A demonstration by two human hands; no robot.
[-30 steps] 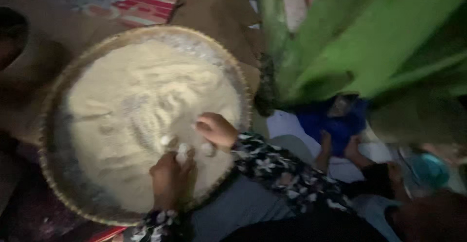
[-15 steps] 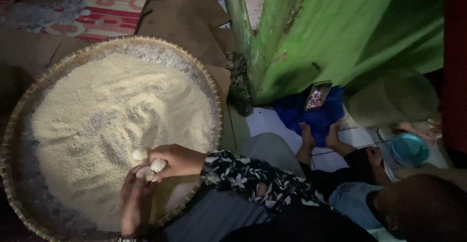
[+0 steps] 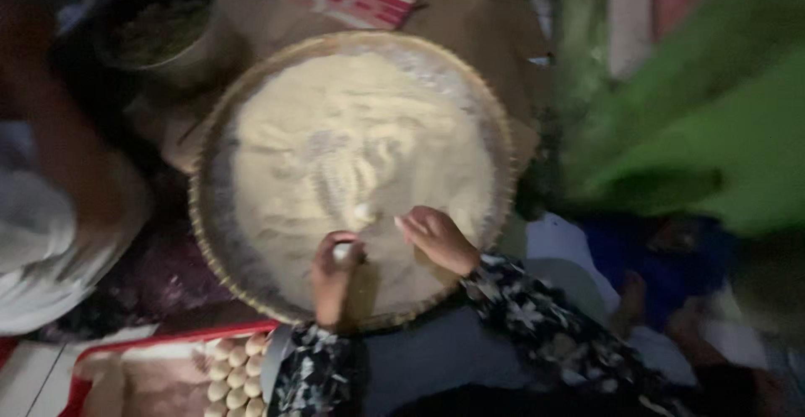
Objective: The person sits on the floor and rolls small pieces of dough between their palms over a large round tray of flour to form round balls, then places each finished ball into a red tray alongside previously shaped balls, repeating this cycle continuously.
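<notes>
Flour (image 3: 352, 140) fills the round woven tray (image 3: 205, 241), at whose near edge the left hand (image 3: 335, 278) grips a small pale ball (image 3: 342, 252), the right hand (image 3: 436, 237) loosely open beside it; finished balls (image 3: 231, 375) line the red-rimmed tray (image 3: 168, 339) below.

A single head-worn camera is looking steeply down from above the person's lap, facing forward over a round woven tray (image 3: 201, 216) that is filling the middle of the frame at close range. The left hand (image 3: 335, 278) and right hand (image 3: 436, 239) are entering from the bottom edge, and the picture is blurring toward the green right side. No second view is sharing the scene.
</notes>
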